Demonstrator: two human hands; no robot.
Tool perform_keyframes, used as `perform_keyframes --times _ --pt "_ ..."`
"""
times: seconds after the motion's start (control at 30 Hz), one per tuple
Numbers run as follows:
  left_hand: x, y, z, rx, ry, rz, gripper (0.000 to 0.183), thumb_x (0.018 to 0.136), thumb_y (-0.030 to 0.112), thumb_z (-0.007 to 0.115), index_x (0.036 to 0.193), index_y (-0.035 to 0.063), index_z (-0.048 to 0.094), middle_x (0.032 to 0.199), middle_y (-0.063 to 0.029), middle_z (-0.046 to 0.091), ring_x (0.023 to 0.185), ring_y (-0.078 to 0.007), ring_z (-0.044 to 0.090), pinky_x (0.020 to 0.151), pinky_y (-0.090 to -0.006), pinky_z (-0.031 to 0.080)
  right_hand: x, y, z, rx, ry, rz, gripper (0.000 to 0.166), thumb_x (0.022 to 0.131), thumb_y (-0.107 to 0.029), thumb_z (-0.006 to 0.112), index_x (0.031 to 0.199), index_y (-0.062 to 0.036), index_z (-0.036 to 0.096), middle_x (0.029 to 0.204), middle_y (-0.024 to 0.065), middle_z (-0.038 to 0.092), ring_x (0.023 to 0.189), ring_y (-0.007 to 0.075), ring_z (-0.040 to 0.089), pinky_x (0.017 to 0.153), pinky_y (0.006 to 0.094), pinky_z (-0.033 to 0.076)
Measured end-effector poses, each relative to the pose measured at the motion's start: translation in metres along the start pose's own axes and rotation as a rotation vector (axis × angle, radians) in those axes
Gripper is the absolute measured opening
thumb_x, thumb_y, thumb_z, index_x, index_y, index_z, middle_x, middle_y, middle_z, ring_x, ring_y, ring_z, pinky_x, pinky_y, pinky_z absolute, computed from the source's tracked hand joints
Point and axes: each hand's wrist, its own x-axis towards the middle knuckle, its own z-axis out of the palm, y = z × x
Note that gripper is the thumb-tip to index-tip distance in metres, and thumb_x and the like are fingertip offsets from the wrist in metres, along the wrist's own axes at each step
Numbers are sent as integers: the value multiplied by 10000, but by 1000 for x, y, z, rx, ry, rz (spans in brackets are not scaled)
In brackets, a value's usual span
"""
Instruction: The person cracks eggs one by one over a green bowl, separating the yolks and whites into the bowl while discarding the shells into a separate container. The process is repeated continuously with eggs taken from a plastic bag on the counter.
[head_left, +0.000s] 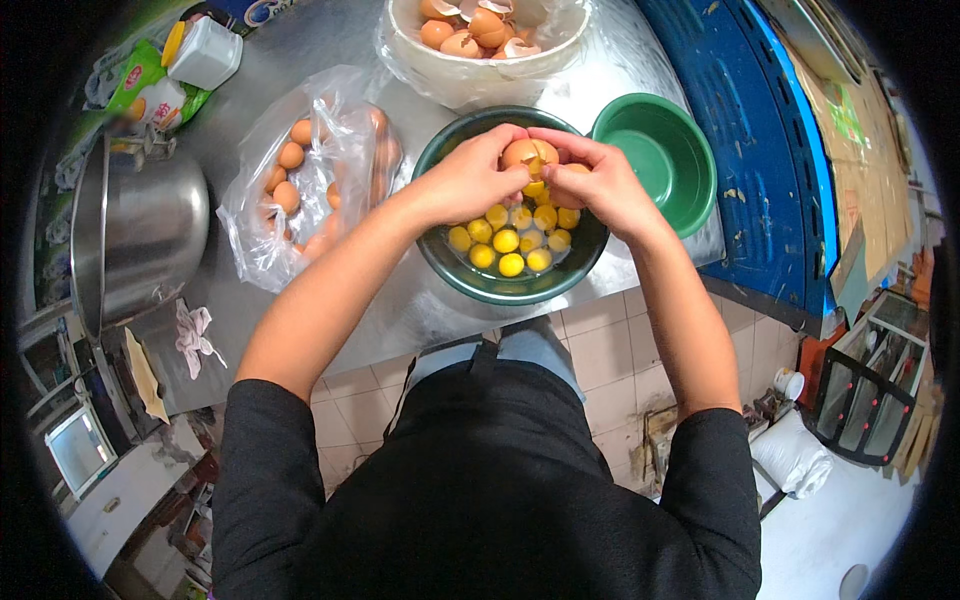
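Observation:
Over a dark green bowl (512, 294) with several yolks and clear egg white in it, both hands hold a brown egg (531, 152) whose shell is cracked open. A yolk shows just below the crack. My left hand (480, 171) grips the egg from the left, thumb at the break. On its other side, my right hand (596, 180) grips it too, and another brown egg (568, 196) sits under its palm and fingers. Left of the bowl, a clear plastic bag (255, 240) holds several whole brown eggs (286, 196).
A pale, plastic-lined tub (480, 75) of broken eggshells stands beyond the bowl. A green basin (690, 165) is at the right, beside a blue metal panel (750, 165). A steel pot (154, 232) stands far left on the steel table (360, 330).

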Motion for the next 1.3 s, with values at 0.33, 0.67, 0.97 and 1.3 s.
perform_keyframes --times 0.33,0.67,0.97,1.3 --pt "5 -1 -20 1008 139 388 480 747 -29 496 1220 36 452 1160 -170 496 1064 -336 514 907 -355 431 -8 -14 -14 -1270 229 -677 429 721 -95 637 1144 -166 621 806 66 602 696 215 587 638 332 480" --pt "-4 -11 -14 773 443 642 513 785 -17 500 1283 58 405 1153 -150 517 1014 -302 539 901 -364 433 -21 -6 2 -780 448 -465 406 779 -100 617 1184 -118 598 834 69 609 721 207 595 672 304 486" --pt "-25 -1 15 -1137 -208 90 536 950 454 348 1313 62 383 1134 -127 558 889 -196 575 744 -337 503 -42 -54 30 -191 223 -76 496 844 -139 644 1300 -30 483 840 9 589 654 38 499 547 188 414" --pt "14 100 -68 909 933 851 253 854 254 585 910 7 581 849 -128 605 775 -244 587 681 -351 459 -68 -34 32 -218 339 -150 432 851 -89 612 1268 -27 521 831 -21 531 740 51 472 668 178 396"
